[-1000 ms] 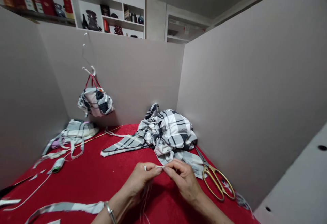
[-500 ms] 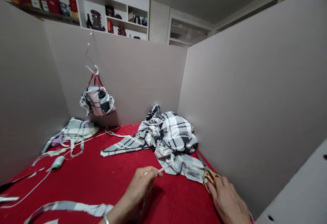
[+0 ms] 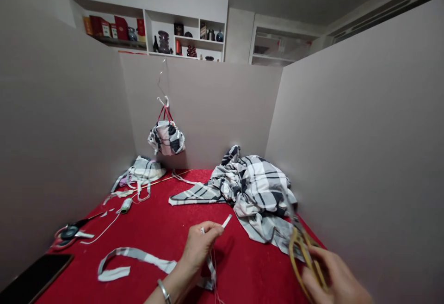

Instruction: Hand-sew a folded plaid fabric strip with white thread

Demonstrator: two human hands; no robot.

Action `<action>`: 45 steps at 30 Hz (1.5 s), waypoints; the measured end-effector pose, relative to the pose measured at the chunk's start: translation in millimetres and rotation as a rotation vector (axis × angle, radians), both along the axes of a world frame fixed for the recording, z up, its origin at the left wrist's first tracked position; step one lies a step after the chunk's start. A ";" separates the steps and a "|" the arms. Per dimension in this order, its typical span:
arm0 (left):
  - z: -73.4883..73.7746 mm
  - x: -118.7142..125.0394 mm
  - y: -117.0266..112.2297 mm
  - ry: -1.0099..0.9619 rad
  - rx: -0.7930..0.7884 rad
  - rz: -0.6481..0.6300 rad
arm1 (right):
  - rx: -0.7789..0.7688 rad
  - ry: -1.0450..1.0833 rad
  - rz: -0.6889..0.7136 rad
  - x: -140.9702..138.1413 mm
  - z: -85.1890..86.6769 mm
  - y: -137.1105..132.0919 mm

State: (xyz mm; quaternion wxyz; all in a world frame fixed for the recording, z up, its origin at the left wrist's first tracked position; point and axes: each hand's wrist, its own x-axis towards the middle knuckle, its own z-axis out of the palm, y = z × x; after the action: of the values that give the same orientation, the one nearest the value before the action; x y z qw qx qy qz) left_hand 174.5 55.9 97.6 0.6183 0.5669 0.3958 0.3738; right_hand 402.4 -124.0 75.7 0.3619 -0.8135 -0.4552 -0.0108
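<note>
My left hand (image 3: 199, 245) pinches the strip (image 3: 227, 221) between thumb and finger, tip poking out above the table (image 3: 156, 223). Over on my right, that hand (image 3: 338, 276) is curled round the scissors (image 3: 295, 237), which point away over the cloth (image 3: 263, 186); too blurred to tell whether they're parted. Tool in hand, strip offered up: that's the step, I'd judge. Any cut calls for swinging them round to that tip, clear of the thread (image 3: 215, 274) dangling below. Bare red between my hands gives good room. It's tighter rightward: the wall (image 3: 364, 146) rises close beside the scissors, so inward is the easy way.
</note>
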 end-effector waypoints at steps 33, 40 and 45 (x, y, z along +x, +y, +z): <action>-23.5 11.0 -4.9 0.003 -0.386 -0.242 | 0.013 0.557 0.547 -60.5 3.5 103.1; -24.3 1.2 -6.4 0.036 -0.296 -0.227 | 0.059 0.815 0.512 -65.5 -5.7 103.6; -18.4 1.1 -10.8 0.017 -0.240 -0.233 | 0.117 0.937 0.500 -68.0 -5.6 103.5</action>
State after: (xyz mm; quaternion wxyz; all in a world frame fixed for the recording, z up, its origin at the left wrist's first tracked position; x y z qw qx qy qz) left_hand 175.6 45.2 79.2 0.7173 0.5343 0.3743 0.2448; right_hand 334.4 -20.5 70.1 0.5626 -0.5764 -0.4232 0.4149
